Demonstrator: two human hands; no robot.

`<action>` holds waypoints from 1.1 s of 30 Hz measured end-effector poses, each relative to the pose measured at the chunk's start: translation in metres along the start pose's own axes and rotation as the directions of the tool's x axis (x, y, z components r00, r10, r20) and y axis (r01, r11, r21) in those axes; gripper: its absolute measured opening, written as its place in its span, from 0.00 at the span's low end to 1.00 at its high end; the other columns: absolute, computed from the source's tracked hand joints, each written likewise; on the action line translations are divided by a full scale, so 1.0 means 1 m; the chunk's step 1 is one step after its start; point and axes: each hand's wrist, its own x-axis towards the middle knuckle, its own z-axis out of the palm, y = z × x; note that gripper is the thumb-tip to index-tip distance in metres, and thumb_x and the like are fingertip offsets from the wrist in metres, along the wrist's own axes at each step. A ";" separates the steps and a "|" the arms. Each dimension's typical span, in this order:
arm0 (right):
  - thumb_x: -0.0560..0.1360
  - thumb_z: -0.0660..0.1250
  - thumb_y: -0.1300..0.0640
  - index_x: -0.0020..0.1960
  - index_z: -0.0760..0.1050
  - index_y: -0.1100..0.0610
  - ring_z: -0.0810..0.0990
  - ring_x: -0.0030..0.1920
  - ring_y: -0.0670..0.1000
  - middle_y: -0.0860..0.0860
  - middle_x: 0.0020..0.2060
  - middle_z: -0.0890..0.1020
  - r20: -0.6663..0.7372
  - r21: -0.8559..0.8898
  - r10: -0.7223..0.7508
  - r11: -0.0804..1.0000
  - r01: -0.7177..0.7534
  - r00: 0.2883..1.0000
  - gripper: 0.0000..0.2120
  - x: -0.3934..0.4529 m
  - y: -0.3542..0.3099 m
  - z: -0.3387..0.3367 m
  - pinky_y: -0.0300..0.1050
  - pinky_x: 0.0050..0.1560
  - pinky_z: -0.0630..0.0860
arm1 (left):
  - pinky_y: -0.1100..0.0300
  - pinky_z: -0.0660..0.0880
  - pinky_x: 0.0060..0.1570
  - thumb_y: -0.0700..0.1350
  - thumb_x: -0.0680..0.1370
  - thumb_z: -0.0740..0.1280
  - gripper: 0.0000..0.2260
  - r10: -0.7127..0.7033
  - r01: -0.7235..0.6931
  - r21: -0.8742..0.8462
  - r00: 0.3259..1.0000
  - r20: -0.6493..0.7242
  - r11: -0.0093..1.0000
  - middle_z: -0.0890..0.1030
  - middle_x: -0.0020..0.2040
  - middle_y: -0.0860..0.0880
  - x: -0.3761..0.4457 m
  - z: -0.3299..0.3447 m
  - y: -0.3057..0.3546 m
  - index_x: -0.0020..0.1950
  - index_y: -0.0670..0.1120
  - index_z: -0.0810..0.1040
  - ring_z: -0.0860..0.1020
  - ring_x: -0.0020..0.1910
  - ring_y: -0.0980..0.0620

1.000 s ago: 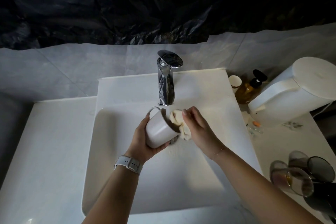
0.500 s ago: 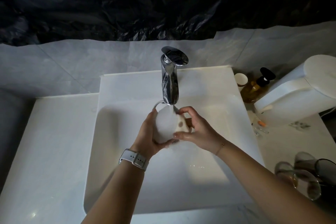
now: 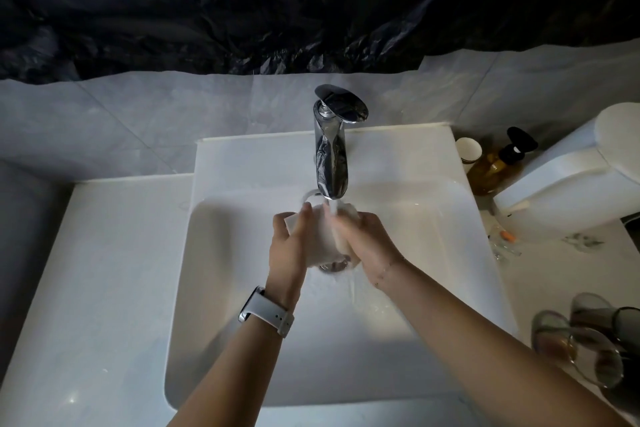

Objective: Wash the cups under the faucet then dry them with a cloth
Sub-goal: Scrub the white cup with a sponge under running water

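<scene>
A white cup (image 3: 320,239) is under the running chrome faucet (image 3: 331,152), over the middle of the white sink (image 3: 242,288). My left hand (image 3: 291,246) grips the cup from its left side. My right hand (image 3: 369,246) is curled against the cup's right side, pressing a pale cloth or sponge (image 3: 346,246) onto it. Water streams over the cup and both hands, so the cup is blurred and its handle (image 3: 308,196) shows only faintly at the back.
Right of the sink stand a small paper cup (image 3: 468,152), an amber pump bottle (image 3: 497,165) and a large white appliance (image 3: 571,177). Several dark glass cups (image 3: 588,340) lie at the right edge. White counter (image 3: 86,288) spreads to the left.
The cup moved up from mid-basin to directly under the spout, and water now runs over it. My right hand shifted from the cup's mouth to its right side.
</scene>
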 end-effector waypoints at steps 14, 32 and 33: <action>0.70 0.72 0.42 0.26 0.61 0.49 0.64 0.26 0.46 0.45 0.20 0.63 0.000 -0.413 -0.600 0.729 0.546 0.800 0.24 0.000 0.059 -0.004 0.46 0.31 0.67 | 0.51 0.80 0.45 0.61 0.77 0.64 0.17 -0.450 0.502 -0.154 0.848 0.281 0.851 0.85 0.43 0.47 -0.004 -0.011 0.007 0.55 0.50 0.80 0.82 0.43 0.47; 0.70 0.66 0.37 0.29 0.62 0.49 0.71 0.28 0.51 0.43 0.24 0.69 0.069 -0.499 -0.663 0.624 0.601 0.746 0.22 -0.007 0.041 -0.003 0.44 0.34 0.70 | 0.52 0.81 0.34 0.61 0.77 0.64 0.14 -0.404 0.484 -0.208 0.852 0.332 0.850 0.85 0.36 0.48 0.003 -0.015 0.011 0.50 0.52 0.80 0.84 0.32 0.48; 0.71 0.67 0.38 0.30 0.65 0.47 0.73 0.28 0.49 0.42 0.25 0.71 0.091 -0.449 -0.638 0.660 0.603 0.765 0.19 -0.008 0.046 -0.008 0.44 0.36 0.73 | 0.52 0.81 0.35 0.61 0.76 0.65 0.15 -0.398 0.483 -0.210 0.850 0.346 0.850 0.85 0.38 0.47 0.003 -0.015 0.009 0.52 0.52 0.80 0.84 0.34 0.47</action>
